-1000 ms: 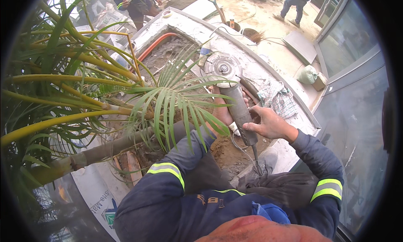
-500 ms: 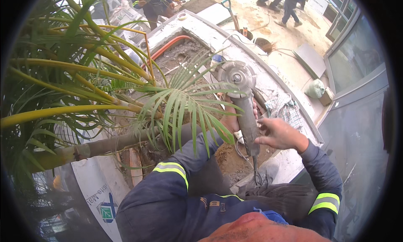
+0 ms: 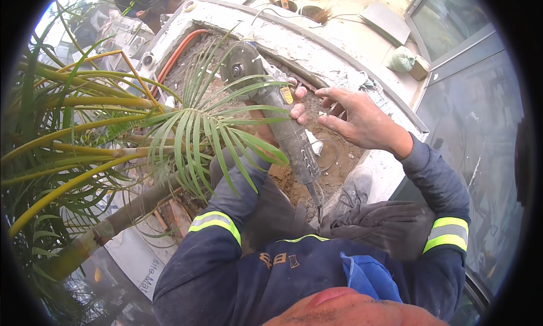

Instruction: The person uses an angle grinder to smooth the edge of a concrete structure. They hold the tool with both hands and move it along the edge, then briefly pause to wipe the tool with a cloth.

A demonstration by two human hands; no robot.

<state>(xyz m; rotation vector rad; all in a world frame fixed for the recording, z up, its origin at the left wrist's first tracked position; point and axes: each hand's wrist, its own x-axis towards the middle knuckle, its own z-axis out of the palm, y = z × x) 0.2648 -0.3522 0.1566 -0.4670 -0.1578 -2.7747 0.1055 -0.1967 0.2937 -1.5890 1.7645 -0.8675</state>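
Observation:
A grey, dusty angle grinder (image 3: 294,143) slants across the middle of the view, its round disc (image 3: 240,67) at the upper left and its cord running down from the lower end. My left hand (image 3: 298,106) is wrapped around the grinder's body from beneath. Its fingertips show on the right side, while palm fronds and the tool hide part of the hand. Just right of the grinder my right hand (image 3: 362,122) is raised, empty, with thumb and fingers apart. It does not appear to touch the tool.
Palm fronds (image 3: 209,128) hang over my left forearm. A white-edged planter (image 3: 328,43) with soil and an orange pipe (image 3: 175,57) surrounds me. A checked cloth (image 3: 370,91) lies on the right edge, near a glass door (image 3: 464,99). Another person (image 3: 141,3) is at the upper left.
The grinder has moved left in the view and turned, its disc now at the upper left. My right hand has come away from the grinder's body and its fingers have spread. The view has shifted.

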